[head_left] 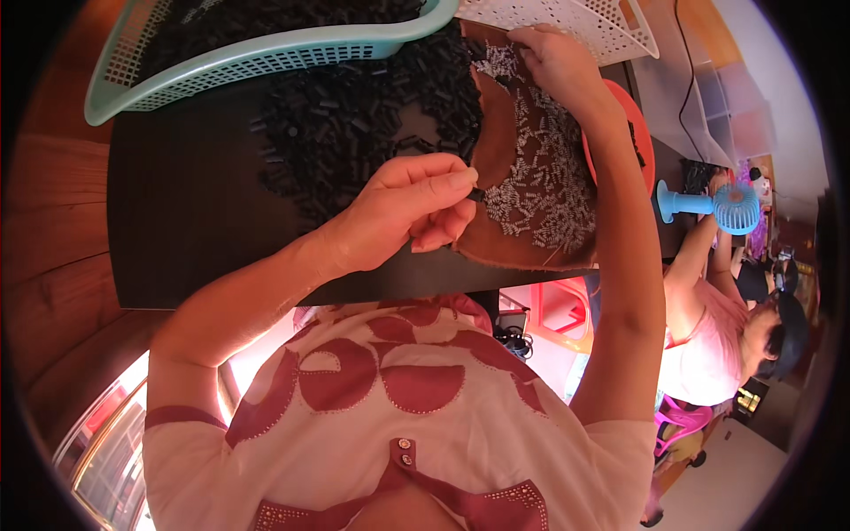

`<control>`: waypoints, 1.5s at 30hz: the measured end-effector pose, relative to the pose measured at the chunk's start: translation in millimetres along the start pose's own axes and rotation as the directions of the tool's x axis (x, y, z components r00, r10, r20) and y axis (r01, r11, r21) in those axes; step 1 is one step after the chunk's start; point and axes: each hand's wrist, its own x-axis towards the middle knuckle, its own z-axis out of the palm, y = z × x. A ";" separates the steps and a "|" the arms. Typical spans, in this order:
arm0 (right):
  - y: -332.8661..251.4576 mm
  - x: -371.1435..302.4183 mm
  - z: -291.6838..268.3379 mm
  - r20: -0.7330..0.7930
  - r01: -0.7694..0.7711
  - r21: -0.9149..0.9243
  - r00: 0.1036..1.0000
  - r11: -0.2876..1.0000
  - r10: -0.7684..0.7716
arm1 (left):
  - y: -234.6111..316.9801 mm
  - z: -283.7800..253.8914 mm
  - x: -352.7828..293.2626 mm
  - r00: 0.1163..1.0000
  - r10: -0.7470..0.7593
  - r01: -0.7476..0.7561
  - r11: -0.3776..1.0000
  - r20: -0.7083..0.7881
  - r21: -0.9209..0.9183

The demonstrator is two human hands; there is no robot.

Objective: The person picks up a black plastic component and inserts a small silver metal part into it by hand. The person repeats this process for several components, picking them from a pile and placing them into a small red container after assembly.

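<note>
My left hand [407,211] is raised over the near part of the dark table, thumb and forefinger pinched on a small black cylindrical piece [476,194]. Only the end of that piece shows. To its left and beyond it lies a loose pile of black cylindrical pieces [341,115]. On the right, many small metal springs [540,168] are scattered over a brown cloth [498,133]. My right hand [562,73] reaches to the far end of the cloth, beside a heap of springs. Its thumb and forefinger look apart, with nothing visible between them.
A pale green basket [266,60] full of black pieces stands at the back left. Behind my right hand is a white perforated basket [611,26]. An orange-red tray [633,133] and a blue fan [699,205] sit at the right. Another person [717,336] works farther right.
</note>
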 end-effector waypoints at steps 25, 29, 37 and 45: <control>-9.7 -18.2 -5.4 -0.137 -0.125 -0.052 0.984 0.991 0.117 | -1.2 -2.3 3.6 0.992 0.119 -0.122 0.988 -0.035 -0.098; -44.7 -24.4 -29.0 -0.130 -0.171 0.231 0.970 0.958 0.204 | -0.8 3.5 -0.9 0.984 0.126 -0.139 0.985 -0.127 -0.104; -118.6 -63.5 -95.8 0.346 -0.425 0.758 0.905 0.495 0.247 | 0.7 -4.9 4.6 0.987 0.159 -0.160 0.987 -0.025 -0.014; -130.8 -63.7 -101.6 0.544 -0.530 0.778 0.837 0.338 0.061 | 0.5 -0.1 2.7 0.990 0.131 -0.124 0.985 -0.057 0.120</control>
